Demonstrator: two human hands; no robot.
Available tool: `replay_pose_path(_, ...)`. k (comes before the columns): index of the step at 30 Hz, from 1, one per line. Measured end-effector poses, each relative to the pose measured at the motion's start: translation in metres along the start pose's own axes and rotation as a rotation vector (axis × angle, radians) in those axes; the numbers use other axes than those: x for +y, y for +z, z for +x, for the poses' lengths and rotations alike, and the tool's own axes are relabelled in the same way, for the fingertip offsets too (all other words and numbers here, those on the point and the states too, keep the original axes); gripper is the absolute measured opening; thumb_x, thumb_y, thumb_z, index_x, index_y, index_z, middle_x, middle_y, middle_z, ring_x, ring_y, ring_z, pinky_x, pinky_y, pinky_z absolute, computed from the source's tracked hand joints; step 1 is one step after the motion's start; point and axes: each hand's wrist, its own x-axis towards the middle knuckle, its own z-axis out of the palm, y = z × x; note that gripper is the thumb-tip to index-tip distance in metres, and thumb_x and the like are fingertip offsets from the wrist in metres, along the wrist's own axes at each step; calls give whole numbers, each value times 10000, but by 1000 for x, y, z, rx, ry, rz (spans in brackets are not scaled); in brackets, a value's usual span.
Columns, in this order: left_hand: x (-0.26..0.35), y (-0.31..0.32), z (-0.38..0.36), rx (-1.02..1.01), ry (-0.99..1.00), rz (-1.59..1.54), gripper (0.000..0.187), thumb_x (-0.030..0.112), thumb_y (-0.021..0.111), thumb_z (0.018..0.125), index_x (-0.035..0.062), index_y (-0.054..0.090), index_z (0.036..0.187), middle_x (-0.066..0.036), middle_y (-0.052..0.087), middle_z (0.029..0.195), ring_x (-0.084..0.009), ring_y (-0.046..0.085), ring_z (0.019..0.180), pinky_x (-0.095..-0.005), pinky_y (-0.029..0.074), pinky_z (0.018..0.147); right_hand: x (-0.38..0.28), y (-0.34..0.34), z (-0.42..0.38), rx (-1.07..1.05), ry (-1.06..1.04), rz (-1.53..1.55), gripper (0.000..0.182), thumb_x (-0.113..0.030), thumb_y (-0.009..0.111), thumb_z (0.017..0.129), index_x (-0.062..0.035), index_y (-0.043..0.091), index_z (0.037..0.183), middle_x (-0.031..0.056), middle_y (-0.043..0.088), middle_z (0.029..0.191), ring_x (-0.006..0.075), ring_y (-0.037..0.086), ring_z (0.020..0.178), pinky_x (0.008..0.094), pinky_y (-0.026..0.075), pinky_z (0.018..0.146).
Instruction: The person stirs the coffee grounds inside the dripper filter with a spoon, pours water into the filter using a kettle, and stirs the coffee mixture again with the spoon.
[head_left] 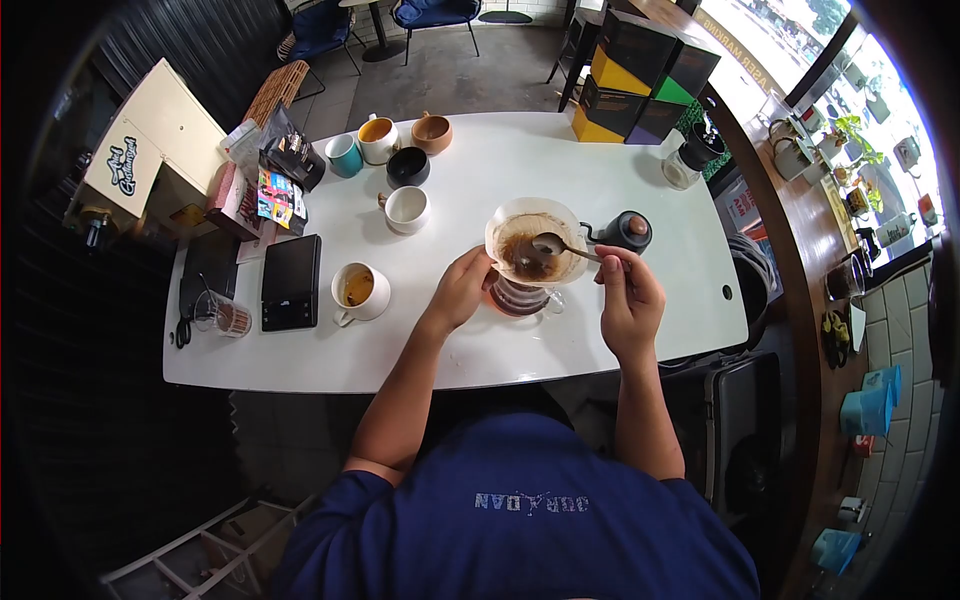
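A white paper filter (pixel 507 215) with wet brown coffee grounds sits in a dripper on top of a glass server (pixel 515 298). My left hand (pixel 463 290) is at the left side of the dripper, its fingers closed against the rim and partly hidden behind it. My right hand (pixel 631 297) pinches the handle of a spoon (pixel 567 248), whose bowl is over the grounds inside the filter. Just behind my right hand stands a dark hand grinder (pixel 630 231). A white mug (pixel 361 291) with some brown liquid is to the left.
Several cups, among them a teal cup (pixel 344 156), stand at the back left. A black scale (pixel 291 283), a glass (pixel 232 319) and coffee bags (pixel 291 160) are on the left. Stacked boxes (pixel 627 80) and another grinder (pixel 690 160) stand at the back right.
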Motion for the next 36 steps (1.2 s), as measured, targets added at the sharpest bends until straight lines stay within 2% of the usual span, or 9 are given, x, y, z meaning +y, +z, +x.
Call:
replay_pose_path(5,2,0,-3,-7,-28,-3,323,228,315,952,35,564,1023,52,436,733,-55,319,648,-208,294,608,2,1,0,11,-19,12,129,-45,530,898,33,615,958,51,594,764,82,533,657,200,429,576)
replay_pose_path(8,4,-2,-2,-34,-21,60,326,230,312,951,36,566,1016,52,435,731,-55,319,647,-208,295,608,2,1,0,-1,0,26,174,-72,500,926,55,607,978,22,576,758,64,499,681,190,413,621)
replay_pose_path(10,6,2,-1,17,-6,4,327,231,311,947,34,566,1002,52,417,715,-56,316,641,-210,291,602,4,1,0,15,-19,28,125,-36,528,897,33,615,953,46,590,755,81,530,649,200,426,576)
replay_pose_path(17,-2,-6,0,-42,5,75,322,241,322,945,39,566,1003,49,431,722,-54,320,643,-212,287,597,4,1,-1,32,-8,34,120,-37,534,892,29,616,951,46,590,750,83,535,643,201,426,568)
replay_pose_path(23,3,-3,1,-9,8,30,322,245,318,947,46,567,990,53,429,717,-54,326,644,-213,291,599,1,5,-1,24,-60,-32,120,-38,544,885,25,620,953,72,615,779,95,577,644,204,460,569)
replay_pose_path(26,0,-4,0,-45,2,62,321,249,318,950,49,566,990,54,432,717,-53,328,646,-212,296,602,-2,5,1,3,-68,-81,118,-37,544,883,27,622,943,80,621,786,104,589,640,201,472,577)
replay_pose_path(32,4,1,-3,-37,-18,16,310,238,327,949,48,569,989,53,435,717,-53,334,650,-211,300,606,2,10,0,-90,-100,-183,95,-13,561,860,25,633,907,82,600,709,103,557,584,225,428,515)
replay_pose_path(36,7,3,-4,-30,-25,8,302,227,327,947,50,568,990,54,436,716,-51,337,648,-210,300,605,0,10,-1,-157,-66,-194,107,-18,538,873,26,623,921,70,599,723,108,575,632,216,452,554)
